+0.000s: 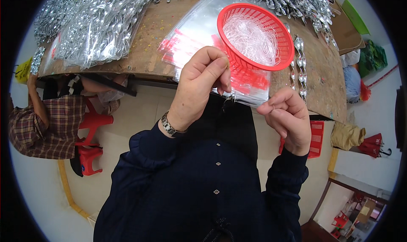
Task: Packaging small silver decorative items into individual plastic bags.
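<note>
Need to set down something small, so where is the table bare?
Bare wood on the table shows at left, between the left silver heap and the clear bags, and at right, between the twisted silver strips beside the red basket and the table's right edge. The middle is crowded with the bags and basket; another silver heap covers the back right.

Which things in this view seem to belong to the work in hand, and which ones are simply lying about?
Probably in use, by nearness to the pinched left hand and right hand:
red basket with pale thread
clear plastic bags with red bands
twisted silver strips

Probably just lying about, off to the side:
dark red umbrella
green bag
tan bag
</note>
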Tool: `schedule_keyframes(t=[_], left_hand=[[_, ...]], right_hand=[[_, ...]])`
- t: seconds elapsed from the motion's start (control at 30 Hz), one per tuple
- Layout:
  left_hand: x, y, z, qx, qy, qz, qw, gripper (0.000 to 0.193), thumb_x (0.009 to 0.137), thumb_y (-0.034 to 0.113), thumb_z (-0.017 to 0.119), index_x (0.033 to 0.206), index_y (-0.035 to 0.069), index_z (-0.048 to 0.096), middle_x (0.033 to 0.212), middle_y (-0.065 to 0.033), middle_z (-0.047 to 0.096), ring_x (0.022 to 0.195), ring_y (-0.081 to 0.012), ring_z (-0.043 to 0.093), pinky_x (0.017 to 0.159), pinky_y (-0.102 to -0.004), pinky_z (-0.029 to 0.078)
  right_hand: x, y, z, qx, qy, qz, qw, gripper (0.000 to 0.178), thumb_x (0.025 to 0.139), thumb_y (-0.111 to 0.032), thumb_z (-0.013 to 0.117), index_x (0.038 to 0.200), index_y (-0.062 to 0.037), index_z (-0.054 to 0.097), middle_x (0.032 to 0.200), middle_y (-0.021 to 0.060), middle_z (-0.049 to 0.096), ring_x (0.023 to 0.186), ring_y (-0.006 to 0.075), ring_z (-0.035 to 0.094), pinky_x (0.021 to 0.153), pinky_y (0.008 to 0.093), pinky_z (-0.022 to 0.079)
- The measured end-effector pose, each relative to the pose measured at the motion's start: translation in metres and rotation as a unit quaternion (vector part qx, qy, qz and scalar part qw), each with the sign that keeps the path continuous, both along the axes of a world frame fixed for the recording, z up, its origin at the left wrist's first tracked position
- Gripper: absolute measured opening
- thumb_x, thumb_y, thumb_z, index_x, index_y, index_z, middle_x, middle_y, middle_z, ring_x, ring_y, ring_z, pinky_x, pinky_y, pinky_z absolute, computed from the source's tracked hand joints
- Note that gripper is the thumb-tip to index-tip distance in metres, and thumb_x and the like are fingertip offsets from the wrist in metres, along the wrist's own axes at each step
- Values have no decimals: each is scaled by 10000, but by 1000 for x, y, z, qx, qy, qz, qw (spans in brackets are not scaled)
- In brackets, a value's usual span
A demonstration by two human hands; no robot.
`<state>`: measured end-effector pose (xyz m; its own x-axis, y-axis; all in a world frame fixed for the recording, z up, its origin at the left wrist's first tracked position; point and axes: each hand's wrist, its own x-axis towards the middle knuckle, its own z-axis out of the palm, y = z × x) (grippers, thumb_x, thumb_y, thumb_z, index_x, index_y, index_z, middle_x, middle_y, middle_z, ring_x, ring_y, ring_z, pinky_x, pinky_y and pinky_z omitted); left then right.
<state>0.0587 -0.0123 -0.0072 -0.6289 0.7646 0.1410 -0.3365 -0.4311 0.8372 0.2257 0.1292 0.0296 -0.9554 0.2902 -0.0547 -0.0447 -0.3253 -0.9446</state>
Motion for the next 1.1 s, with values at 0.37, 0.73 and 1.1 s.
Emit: schedule_keyframes(t=[0.37,0.73,1.1], left_hand=[[1,-2,3,-7,14,-9,1000,88,972,118,463,952,46,510,691,-18,524,617,-98,524,532,-199,390],[8,1,18,-35,24,-66,997,259,951,148,504,1179,25,489,677,-2,508,586,-66,490,501,-165,348],[13,1,19,-41,47,-100,993,309,939,119,514,1228,18,471,684,10,522,570,-42,483,500,-157,352]], right_hand=[[-10,-8,-3,148,-8,-115,982,29,861,-4,551,883,-22,547,817,70,624,509,17,372,481,158,302],[-29,-30,-4,161,21,-173,971,26,865,-7,579,883,-12,596,832,28,602,605,45,448,549,174,352],[-33,-35,-5,149,24,-164,975,116,851,-1,621,964,6,645,821,0,630,624,23,498,544,162,387]])
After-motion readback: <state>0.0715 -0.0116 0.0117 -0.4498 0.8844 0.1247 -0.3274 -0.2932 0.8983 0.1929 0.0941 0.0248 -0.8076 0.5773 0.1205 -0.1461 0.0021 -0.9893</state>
